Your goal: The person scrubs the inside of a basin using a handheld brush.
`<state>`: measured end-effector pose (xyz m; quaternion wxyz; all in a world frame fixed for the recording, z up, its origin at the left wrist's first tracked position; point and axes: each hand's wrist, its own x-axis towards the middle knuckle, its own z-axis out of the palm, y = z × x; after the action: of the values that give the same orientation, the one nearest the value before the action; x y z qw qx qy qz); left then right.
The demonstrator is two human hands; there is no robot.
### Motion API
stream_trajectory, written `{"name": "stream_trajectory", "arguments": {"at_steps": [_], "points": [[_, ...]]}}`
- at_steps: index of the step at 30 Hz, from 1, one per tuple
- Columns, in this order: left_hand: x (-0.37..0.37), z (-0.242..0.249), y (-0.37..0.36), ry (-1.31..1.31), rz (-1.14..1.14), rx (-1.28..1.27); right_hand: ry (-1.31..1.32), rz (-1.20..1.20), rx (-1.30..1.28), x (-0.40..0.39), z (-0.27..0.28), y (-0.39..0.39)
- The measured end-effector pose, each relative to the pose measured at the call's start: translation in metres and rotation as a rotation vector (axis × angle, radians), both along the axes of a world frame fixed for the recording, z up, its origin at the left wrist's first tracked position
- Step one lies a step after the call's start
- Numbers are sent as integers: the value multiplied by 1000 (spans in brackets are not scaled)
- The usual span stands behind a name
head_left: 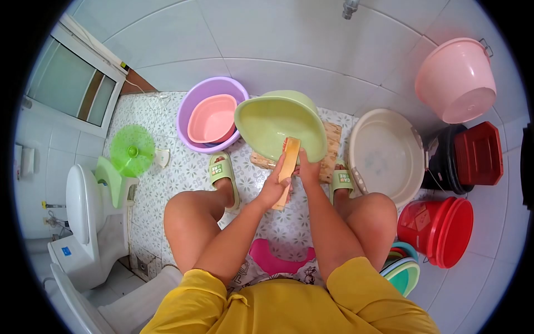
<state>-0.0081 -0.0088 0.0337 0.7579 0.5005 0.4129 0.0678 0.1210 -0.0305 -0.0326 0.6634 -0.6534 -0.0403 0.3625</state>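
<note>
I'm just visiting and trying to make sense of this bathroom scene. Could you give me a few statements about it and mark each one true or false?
1. The left hand grips a wooden brush. True.
2. The green basin lies flat on the floor. False: it is tilted up, resting on a wooden board.
3. A pink basin sits inside the purple basin. True.
4. The right hand is resting on a knee. False: it is at the rim of the green basin, next to the brush.
5. The red bucket stands upright and full of water. False: it lies on its side.
</note>
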Motion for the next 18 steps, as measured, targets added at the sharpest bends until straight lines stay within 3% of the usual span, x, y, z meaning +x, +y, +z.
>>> {"name": "stream_trajectory", "arguments": {"at_steps": [4,6,7,9,14,17,18], "points": [[-4,-15,3,-67,37,41,2,2,12,0,3,0],[-12,-15,16,358,-176,483,38,16,14,1,5,-1],[-17,-16,21,357,-176,482,13,15,3,0,5,-1],[-25,-13,32,759,-304,1025,-13,18,-6,0,3,0],[-27,-7,42,883,-283,1107,-37,35,17,0,3,0],[-18,-15,30,667,-258,943,-33,26,13,0,2,0],[-13,-11,20,450,-190,664,-32,26,13,0,2,0]]}}
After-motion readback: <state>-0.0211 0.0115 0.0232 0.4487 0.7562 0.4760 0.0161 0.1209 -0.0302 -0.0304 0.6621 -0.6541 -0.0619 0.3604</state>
